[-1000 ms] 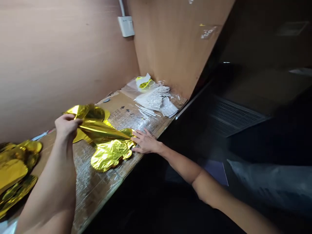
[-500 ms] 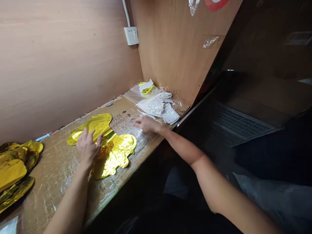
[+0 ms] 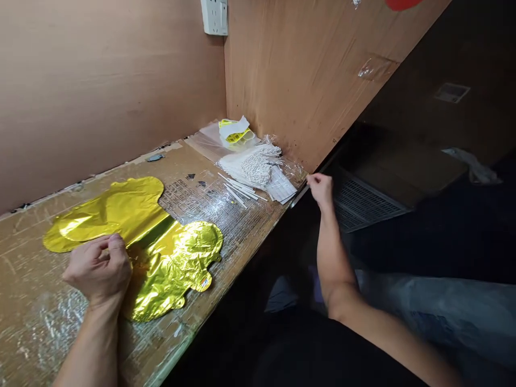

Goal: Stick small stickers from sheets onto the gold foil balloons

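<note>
Two overlapping lobes of gold foil balloon lie flat on the bench: a smooth one [image 3: 116,207] to the left and a crinkled one [image 3: 177,274] nearer me. I cannot tell if they are one balloon or two. My left hand [image 3: 99,269] rests on the foil with curled fingers. Beyond the foil is a bundle of white sticks [image 3: 252,166] in clear plastic, with loose sticks [image 3: 237,188] in front. My right hand [image 3: 320,191] is at the bench's far edge, past the bundle, with its fingers closed. A thin pale strip [image 3: 299,196] meets its fingertips, but I cannot tell if it is held.
The cardboard-topped bench [image 3: 189,317], covered in clear tape, runs along a wooden wall [image 3: 306,80], with a wall socket [image 3: 213,16] above. A plastic packet with yellow contents [image 3: 234,131] sits in the corner. A dark drop lies beyond the bench edge, with a vent grille [image 3: 363,204] below.
The foil has gone from lifted in my left hand to lying flat. My right hand has moved from the bench top to the far edge. The view has shifted, hiding the gold pile.
</note>
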The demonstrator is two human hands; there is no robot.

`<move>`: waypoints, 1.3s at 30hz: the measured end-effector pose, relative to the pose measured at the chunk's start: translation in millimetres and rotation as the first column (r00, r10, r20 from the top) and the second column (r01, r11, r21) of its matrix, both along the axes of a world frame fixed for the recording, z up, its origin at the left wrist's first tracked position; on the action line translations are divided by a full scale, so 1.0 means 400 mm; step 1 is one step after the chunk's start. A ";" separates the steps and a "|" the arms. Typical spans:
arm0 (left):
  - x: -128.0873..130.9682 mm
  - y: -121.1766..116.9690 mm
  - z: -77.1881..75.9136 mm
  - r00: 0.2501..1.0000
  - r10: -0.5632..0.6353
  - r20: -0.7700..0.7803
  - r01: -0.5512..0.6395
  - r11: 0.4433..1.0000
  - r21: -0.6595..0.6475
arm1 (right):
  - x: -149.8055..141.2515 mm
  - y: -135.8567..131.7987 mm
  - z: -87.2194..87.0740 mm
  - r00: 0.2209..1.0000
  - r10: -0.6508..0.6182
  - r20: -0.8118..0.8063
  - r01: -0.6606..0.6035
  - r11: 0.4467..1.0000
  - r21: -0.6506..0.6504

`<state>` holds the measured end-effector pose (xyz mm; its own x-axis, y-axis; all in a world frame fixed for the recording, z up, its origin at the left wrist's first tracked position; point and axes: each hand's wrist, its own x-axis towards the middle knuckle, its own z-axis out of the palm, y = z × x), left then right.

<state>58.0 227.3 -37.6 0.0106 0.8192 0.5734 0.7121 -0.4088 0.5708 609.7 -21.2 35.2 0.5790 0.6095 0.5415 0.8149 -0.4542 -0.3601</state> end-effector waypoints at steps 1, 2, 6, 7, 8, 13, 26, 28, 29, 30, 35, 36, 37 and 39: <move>0.001 -0.004 0.003 1.000 0.013 0.015 -0.013 1.000 -0.017 | -0.027 -0.025 -0.039 1.000 0.012 -0.027 -0.012 1.000 -0.014; 0.001 -0.008 0.006 0.999 0.022 0.025 -0.021 0.999 -0.035 | -0.051 -0.043 -0.070 0.998 0.040 -0.045 -0.041 0.999 -0.034; 0.001 -0.014 0.010 0.999 0.052 0.004 -0.051 0.992 -0.113 | -0.094 -0.068 -0.104 0.987 0.162 0.012 -0.158 0.973 -0.171; 0.002 -0.013 0.011 0.998 0.054 -0.011 -0.055 0.990 -0.129 | -0.091 -0.067 -0.094 0.981 0.187 0.047 -0.172 0.958 -0.230; 0.003 -0.013 0.010 0.998 0.054 -0.022 -0.057 0.988 -0.140 | -0.084 -0.063 -0.080 0.974 0.215 0.076 -0.184 0.937 -0.297; 0.011 -0.007 0.011 0.999 0.024 -0.035 -0.030 0.986 -0.163 | -0.048 -0.011 -0.018 0.890 0.443 0.109 -0.297 0.744 -0.599; 0.024 -0.012 0.031 0.999 0.033 0.013 -0.030 0.979 -0.203 | -0.149 -0.008 0.000 0.870 0.472 0.139 -0.323 0.761 -0.563; 0.027 -0.012 0.034 0.999 0.045 0.027 -0.039 0.981 -0.190 | -0.170 -0.027 -0.022 0.876 0.450 0.172 -0.294 0.783 -0.549; 0.027 -0.012 0.034 0.998 0.047 0.029 -0.041 0.981 -0.191 | -0.173 -0.031 -0.033 0.876 0.443 0.193 -0.272 0.781 -0.562; 0.027 -0.012 0.033 0.998 0.052 0.027 -0.046 0.980 -0.195 | -0.170 -0.031 -0.044 0.873 0.443 0.205 -0.254 0.771 -0.584; 0.024 -0.009 0.026 0.999 0.041 0.019 -0.036 0.977 -0.211 | -0.105 -0.002 -0.081 0.872 0.409 0.270 -0.160 0.758 -0.632; 0.024 -0.008 0.025 0.999 0.037 0.017 -0.032 0.977 -0.209 | -0.091 0.003 -0.084 0.866 0.408 0.289 -0.148 0.761 -0.632; 0.024 -0.007 0.024 0.999 0.032 0.013 -0.028 0.978 -0.207 | -0.079 0.006 -0.085 0.858 0.416 0.300 -0.146 0.759 -0.635; 0.023 -0.005 0.022 0.999 0.033 0.014 -0.029 0.980 -0.199 | -0.064 0.006 -0.088 0.842 0.450 0.297 -0.171 0.745 -0.645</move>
